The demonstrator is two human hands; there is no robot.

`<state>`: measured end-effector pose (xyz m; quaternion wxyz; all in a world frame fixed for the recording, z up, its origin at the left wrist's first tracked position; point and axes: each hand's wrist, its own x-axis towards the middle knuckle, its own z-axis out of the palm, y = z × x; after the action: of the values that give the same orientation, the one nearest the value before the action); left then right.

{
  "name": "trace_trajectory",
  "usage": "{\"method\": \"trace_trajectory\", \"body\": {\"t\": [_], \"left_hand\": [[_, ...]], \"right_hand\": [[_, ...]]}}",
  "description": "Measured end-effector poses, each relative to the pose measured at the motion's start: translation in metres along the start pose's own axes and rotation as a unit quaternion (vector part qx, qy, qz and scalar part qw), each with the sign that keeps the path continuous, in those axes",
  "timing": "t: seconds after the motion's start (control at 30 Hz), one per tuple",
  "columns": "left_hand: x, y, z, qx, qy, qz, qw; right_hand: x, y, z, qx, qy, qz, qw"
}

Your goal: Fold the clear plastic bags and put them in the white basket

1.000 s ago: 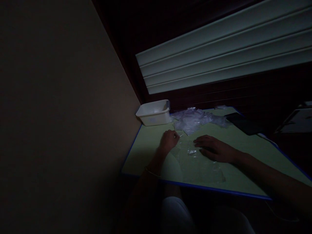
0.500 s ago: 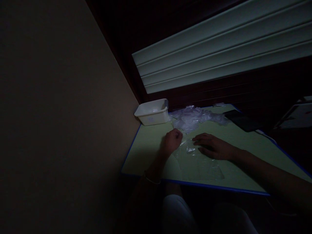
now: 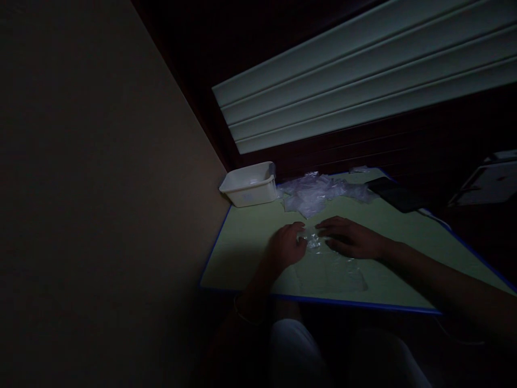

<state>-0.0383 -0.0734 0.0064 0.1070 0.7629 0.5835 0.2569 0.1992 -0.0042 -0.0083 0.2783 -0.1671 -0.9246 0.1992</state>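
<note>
Leftmost, a smooth, dim wall (image 3: 100,161) is seen, and next to it a pale, round-cornered plastic box (image 3: 248,196) is set on the far left corner of the green, blue-edged surface (image 3: 242,242). Nearer, the left hand (image 3: 286,245) is curled inward, its thumb and fingers bent about the far left part of what looks like a clear plastic bag (image 3: 314,243); whether the film is pinched there cannot be told. Behind, crinkled, whitish plastic is spread in a loose heap (image 3: 309,198). Between the hands, the bag's shiny, creased far end is gathered, while its flatter, almost invisible length is laid toward the near edge, slanted slightly rightward, so that its long axis is pointed roughly at the person. Both hands are placed about equally close to that creased end. The right hand (image 3: 352,240) is held with fingers loosely extended and thumb apart, its fingertips placed at or just over the creases; no firm grip is shown. Farther right, a dark, flat slab (image 3: 393,195) is laid beside a thin, pale cord (image 3: 437,217).
</note>
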Motion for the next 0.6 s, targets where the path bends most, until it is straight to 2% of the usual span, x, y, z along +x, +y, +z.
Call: {"method": "trace_trajectory", "body": {"t": [0.17,0.37,0.5,0.6], "left_hand": [[-0.013,-0.005,0.003,0.014,-0.004,0.059,0.998],[-0.035,0.004,0.004,0.057,-0.046,0.098,0.993],[-0.041,0.011,0.005,0.064,-0.066,0.096,0.991],[-0.041,0.013,0.002,0.055,-0.059,0.098,0.992]], "right_hand": [[-0.001,0.000,0.000,-0.010,-0.003,0.003,1.000],[-0.002,0.000,0.001,-0.005,0.005,0.007,1.000],[-0.001,-0.001,0.001,-0.015,0.002,0.007,1.000],[0.000,-0.003,-0.001,-0.012,0.000,0.008,1.000]]}}
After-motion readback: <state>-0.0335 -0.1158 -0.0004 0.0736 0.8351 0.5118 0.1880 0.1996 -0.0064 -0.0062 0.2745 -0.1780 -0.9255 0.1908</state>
